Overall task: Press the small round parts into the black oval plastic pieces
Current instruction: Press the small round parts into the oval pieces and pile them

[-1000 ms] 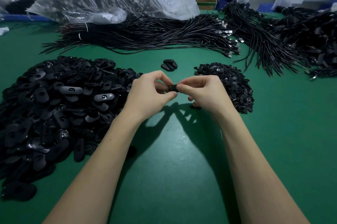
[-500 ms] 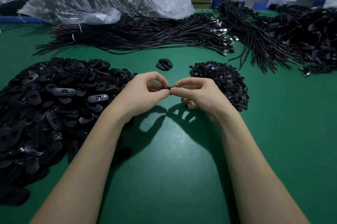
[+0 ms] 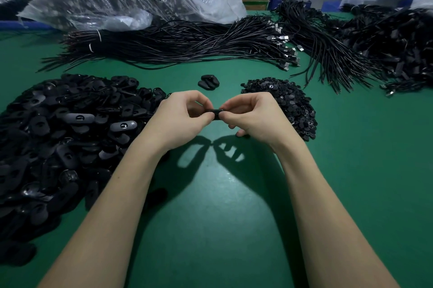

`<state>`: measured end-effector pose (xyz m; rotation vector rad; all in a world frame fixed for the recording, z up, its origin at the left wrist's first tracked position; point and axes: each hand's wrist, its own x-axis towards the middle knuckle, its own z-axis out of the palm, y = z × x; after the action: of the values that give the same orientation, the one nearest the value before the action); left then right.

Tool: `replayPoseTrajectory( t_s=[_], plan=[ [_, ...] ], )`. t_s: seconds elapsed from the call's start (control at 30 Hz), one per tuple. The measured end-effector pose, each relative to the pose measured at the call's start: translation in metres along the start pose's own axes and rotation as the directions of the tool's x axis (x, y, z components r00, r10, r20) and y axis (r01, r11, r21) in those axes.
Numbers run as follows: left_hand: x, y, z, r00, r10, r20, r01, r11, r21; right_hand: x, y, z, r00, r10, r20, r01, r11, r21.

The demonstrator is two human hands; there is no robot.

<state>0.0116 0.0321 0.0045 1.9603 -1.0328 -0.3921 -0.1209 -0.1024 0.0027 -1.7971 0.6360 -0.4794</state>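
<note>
1. Head view: our left hand (image 3: 180, 121) and right hand (image 3: 253, 118) both pinch one black oval piece (image 3: 216, 115) above the green bench (image 3: 210, 217).
2. Oval pile (image 3: 65, 128) lies left; round parts (image 3: 288, 102) right.

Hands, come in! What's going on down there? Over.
Left hand and right hand both pinching one black oval piece above the green table. Round part hidden by fingers. Nothing in the way. Over.

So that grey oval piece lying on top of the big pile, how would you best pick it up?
Pinch the grey oval piece across its narrow width, at the middle, coming from above. It lies flat and exposed on top of the pile of oval pieces, long sides free.
</note>
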Motion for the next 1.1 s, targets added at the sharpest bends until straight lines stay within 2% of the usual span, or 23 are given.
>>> replayPoseTrajectory(
  t_s=[0.67,1.1],
  plan=[
    [0.0017,-0.0056,0.0010,1.000,0.001,-0.003,-0.001,0.999,-0.032,0.0014,0.0023,0.0030,1.000,-0.014,0.014,0.014,1.000,-0.025],
    [-0.0017,-0.0017,0.0038,0.998,-0.007,-0.061,0.007,1.000,0.008,0.0020,-0.0008,0.0099,0.997,-0.009,-0.073,0.004,0.997,-0.080]
  ],
)
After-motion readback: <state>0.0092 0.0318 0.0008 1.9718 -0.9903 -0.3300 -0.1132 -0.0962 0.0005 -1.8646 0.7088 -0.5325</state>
